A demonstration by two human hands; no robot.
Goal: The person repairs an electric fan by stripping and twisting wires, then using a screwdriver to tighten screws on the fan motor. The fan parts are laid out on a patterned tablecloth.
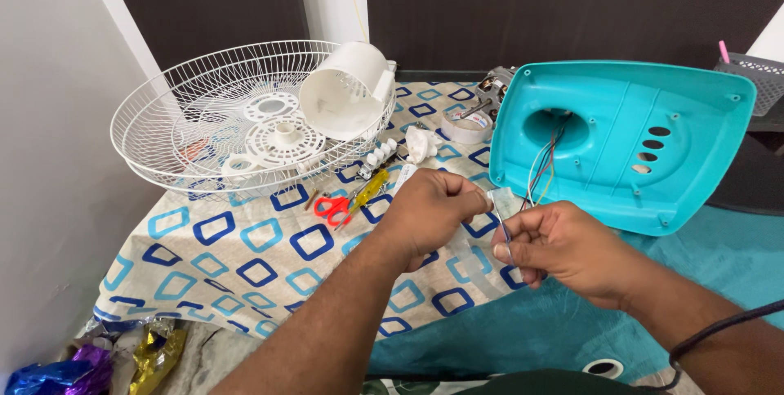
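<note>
A: What do the person's hands cover?
B: The left hand (429,215) closes over most of a small clear strip (500,199), so only its end shows between the fingertips. Whether it is tape or plastic cannot be told.
A: And the wires (543,168)?
B: Their lower ends vanish inside the right hand (563,249), and their upper ends are lost in the round hole of the turquoise fan base (694,129).
A: What is cut off?
B: Both forearms run out at the bottom edge. The grey basket (755,76) is clipped by the right edge.
A: Anything too small?
B: The yellow-handled screwdriver (369,189) tip is hidden near the red scissors (333,209).
</note>
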